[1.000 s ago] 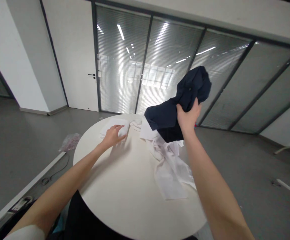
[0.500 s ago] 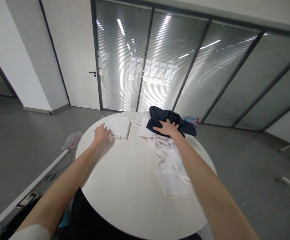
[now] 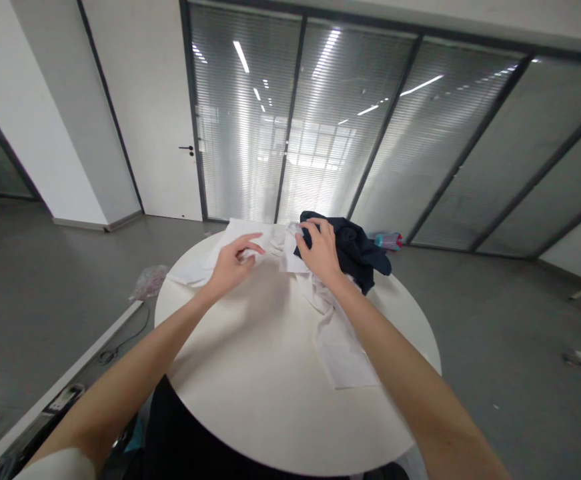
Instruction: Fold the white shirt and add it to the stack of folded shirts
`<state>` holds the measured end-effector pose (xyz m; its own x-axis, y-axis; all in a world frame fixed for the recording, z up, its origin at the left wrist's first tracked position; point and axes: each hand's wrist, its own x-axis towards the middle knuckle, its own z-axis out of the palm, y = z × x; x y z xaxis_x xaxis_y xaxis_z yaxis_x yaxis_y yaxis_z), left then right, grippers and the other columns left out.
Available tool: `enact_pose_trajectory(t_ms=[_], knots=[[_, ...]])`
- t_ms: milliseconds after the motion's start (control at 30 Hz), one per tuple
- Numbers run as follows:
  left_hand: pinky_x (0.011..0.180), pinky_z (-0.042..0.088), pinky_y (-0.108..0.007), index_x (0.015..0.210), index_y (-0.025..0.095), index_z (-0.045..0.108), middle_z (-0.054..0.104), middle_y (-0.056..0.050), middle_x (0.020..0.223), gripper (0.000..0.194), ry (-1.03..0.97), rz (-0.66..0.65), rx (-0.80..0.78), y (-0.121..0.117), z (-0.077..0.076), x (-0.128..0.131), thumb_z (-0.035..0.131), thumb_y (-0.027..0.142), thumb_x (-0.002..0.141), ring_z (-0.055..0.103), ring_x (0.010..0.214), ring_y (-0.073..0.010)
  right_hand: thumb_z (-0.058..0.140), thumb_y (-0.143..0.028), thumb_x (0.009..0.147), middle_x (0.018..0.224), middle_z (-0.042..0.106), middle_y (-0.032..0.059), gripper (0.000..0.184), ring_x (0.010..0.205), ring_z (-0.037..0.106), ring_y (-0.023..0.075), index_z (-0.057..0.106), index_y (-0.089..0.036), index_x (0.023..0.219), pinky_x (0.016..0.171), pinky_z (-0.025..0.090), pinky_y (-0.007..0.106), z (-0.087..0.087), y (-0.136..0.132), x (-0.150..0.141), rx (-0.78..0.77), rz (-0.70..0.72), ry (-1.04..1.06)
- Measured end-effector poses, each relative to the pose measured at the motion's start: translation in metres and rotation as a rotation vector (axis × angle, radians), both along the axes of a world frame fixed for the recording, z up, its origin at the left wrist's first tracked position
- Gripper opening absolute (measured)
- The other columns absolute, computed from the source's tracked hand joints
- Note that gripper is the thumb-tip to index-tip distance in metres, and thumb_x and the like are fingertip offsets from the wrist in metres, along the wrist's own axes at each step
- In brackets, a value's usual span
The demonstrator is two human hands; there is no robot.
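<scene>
A round white table (image 3: 250, 400) carries a heap of clothes at its far side. My left hand (image 3: 233, 263) pinches the near edge of a white folded garment (image 3: 205, 263) at the table's far left, fingers curled. My right hand (image 3: 320, 250) grips the crumpled top of a white shirt (image 3: 343, 347) that trails toward me along the right half of the table. A dark navy garment (image 3: 357, 250) lies bunched just right of my right hand, touching it.
A pink-and-teal bottle (image 3: 390, 240) lies behind the navy garment. A plastic bag (image 3: 147, 283) and a cable (image 3: 120, 340) lie on the grey floor left of the table. Glass partitions with blinds and a white door (image 3: 163, 113) stand beyond.
My right hand brought the navy garment down from the air onto the table's far side, then shifted left onto the white shirt. My left hand moved right and pinched the folded white garment.
</scene>
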<state>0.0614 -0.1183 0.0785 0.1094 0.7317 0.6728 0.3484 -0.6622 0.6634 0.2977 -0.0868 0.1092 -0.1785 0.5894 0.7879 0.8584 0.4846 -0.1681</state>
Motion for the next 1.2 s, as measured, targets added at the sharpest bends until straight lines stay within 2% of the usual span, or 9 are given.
enact_pose_trajectory(t_ms=[100,200,400,500,667,833,967,1133,1200], knots=[[0.080,0.054,-0.026,0.114,0.019,0.070,0.072,-0.008,0.111,0.032,0.373,-0.532,-0.201,-0.045,0.006,0.017,0.065,0.022,0.083,0.069,0.092,-0.0177,0.048,-0.027,0.097,0.114,0.063,0.0109,0.025,0.110,0.057,0.0238,0.067,-0.019,0.110,0.101,0.043,0.039,-0.004,-0.001,-0.017,-0.103,0.174,0.013],[0.083,0.054,-0.028,0.121,0.020,0.068,0.073,-0.009,0.110,0.035,0.575,-0.697,-0.344,-0.065,0.002,0.007,0.066,0.031,0.087,0.070,0.095,-0.0190,0.052,-0.023,0.096,0.110,0.069,0.0086,0.021,0.105,0.062,0.0196,0.069,-0.018,0.108,0.098,0.045,0.033,-0.020,-0.005,-0.031,-0.355,0.429,-0.176],[0.074,0.055,-0.030,0.097,0.017,0.072,0.074,-0.007,0.089,0.030,0.428,-0.182,-0.413,-0.020,-0.028,-0.047,0.057,0.042,0.088,0.069,0.078,-0.0197,0.060,-0.034,0.095,0.118,0.070,0.0119,0.030,0.117,0.059,0.0257,0.070,-0.016,0.117,0.102,0.037,0.039,-0.056,-0.011,-0.050,-0.544,0.470,-0.543],[0.085,0.053,-0.033,0.098,0.021,0.074,0.072,-0.008,0.103,0.024,0.630,0.092,-0.353,0.007,-0.052,-0.063,0.062,0.034,0.081,0.068,0.090,-0.0232,0.053,-0.043,0.098,0.109,0.073,0.0118,0.036,0.106,0.063,0.0251,0.073,-0.017,0.114,0.099,0.036,0.039,-0.062,-0.009,-0.060,-0.591,0.389,-0.600],[0.097,0.047,-0.039,0.122,0.026,0.067,0.063,-0.011,0.127,0.039,0.933,0.306,-0.247,0.021,-0.073,-0.066,0.057,0.022,0.085,0.059,0.115,-0.0295,0.045,-0.050,0.100,0.107,0.072,0.0146,0.048,0.110,0.059,0.0271,0.078,-0.016,0.095,0.098,0.033,0.039,-0.065,-0.003,-0.077,-0.455,0.356,-0.695],[0.090,0.050,-0.036,0.133,0.023,0.060,0.065,-0.014,0.118,0.046,1.037,0.439,-0.294,0.025,-0.060,-0.065,0.047,0.017,0.090,0.065,0.104,-0.0280,0.039,-0.049,0.103,0.081,0.074,0.0133,0.056,0.085,0.064,0.0211,0.078,-0.013,0.085,0.106,0.025,0.039,-0.042,-0.008,-0.072,-0.335,0.318,-0.715],[0.091,0.050,-0.034,0.136,0.021,0.059,0.071,-0.012,0.110,0.056,0.935,0.515,-0.289,0.043,-0.030,-0.098,0.043,0.003,0.084,0.066,0.106,-0.0270,0.037,-0.048,0.103,0.074,0.072,0.0115,0.059,0.076,0.063,0.0195,0.075,-0.014,0.074,0.095,0.034,0.036,-0.011,-0.034,-0.023,-0.332,0.232,-0.653],[0.087,0.053,-0.049,0.136,0.019,0.058,0.067,-0.018,0.119,0.051,0.866,0.882,-0.263,0.061,0.007,-0.162,0.051,0.011,0.086,0.065,0.107,-0.0381,0.054,-0.034,0.093,0.065,0.068,0.0093,0.038,0.066,0.062,0.0216,0.067,-0.020,0.060,0.065,0.036,0.029,-0.006,-0.079,0.060,-0.656,-0.020,-0.625],[0.091,0.051,-0.053,0.130,0.019,0.062,0.063,-0.018,0.126,0.046,0.908,0.896,-0.186,0.061,0.008,-0.166,0.058,0.016,0.084,0.060,0.113,-0.0408,0.055,-0.026,0.088,0.063,0.067,0.0083,0.034,0.060,0.060,0.0208,0.062,-0.021,0.055,0.056,0.029,0.029,-0.005,-0.090,0.076,-0.749,-0.166,-0.578]])
